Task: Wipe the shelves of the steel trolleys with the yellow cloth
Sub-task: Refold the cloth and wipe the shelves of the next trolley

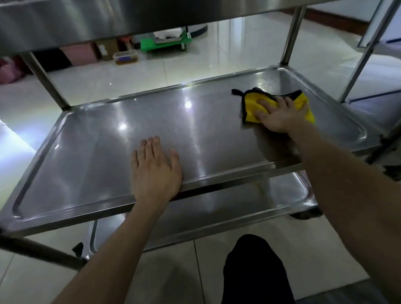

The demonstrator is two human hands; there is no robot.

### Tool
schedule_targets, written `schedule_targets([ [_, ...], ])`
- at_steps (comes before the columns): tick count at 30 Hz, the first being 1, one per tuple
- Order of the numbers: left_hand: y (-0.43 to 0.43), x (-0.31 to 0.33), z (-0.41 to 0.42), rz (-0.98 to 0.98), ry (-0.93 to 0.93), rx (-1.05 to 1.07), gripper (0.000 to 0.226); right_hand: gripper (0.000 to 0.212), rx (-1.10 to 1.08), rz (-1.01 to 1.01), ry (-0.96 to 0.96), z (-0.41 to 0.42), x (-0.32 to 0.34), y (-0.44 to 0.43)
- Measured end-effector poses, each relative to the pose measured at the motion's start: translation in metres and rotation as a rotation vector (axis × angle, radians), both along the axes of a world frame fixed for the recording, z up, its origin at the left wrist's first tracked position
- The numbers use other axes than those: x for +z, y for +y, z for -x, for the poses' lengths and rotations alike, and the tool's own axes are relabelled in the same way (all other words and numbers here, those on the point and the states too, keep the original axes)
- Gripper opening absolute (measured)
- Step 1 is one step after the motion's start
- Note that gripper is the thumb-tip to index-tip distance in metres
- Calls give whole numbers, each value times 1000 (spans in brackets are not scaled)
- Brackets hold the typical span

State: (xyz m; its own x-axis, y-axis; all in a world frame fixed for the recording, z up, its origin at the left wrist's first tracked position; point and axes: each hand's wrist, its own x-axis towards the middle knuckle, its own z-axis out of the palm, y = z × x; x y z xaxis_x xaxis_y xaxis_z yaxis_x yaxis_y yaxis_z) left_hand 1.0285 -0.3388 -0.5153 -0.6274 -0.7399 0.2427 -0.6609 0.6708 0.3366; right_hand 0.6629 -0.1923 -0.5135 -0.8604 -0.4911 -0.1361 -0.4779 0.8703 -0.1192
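We note right hand (280,116) pressing yellow cloth (252,107) flat-fingered on trolley's middle shelf (99,148); left hand (155,170) rests flat, fingers straight, empty.

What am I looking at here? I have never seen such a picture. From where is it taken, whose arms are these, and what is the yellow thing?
There is no machine: a person wears a camera on the head, looking forward and down, so the arms are their own. The left hand rests flat on the near edge of the middle shelf of a steel trolley. The right hand presses a yellow cloth flat onto that shelf, toward its far right corner, to wipe it. A lower shelf lies beneath, a top shelf above.
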Motion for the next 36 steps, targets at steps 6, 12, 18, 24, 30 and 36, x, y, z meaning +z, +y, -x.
schedule_targets([
  [6, -1, 0, -3, 89, 66, -62, 62, 65, 400, 16, 12, -142, -3, -44],
  [12, -9, -3, -4, 82, 35, -102, 75, 57, 621, 89, 51, -154, -7, 24],
  [18, -5, 0, 6, 174, -49, -133, 78, 68, 1, 95, 79, -60, -8, 137],
  [24, 56, 8, 98, 131, -47, -288, 74, 69, 41, 58, 60, -64, -4, 134],
  [30, 53, -16, 117, 97, -117, -242, 76, 83, 96, 40, 23, -44, -5, 138],
  [36, 56, -19, 113, 151, -75, -256, 82, 83, 21, 20, 0, 42, 0, 94],
])
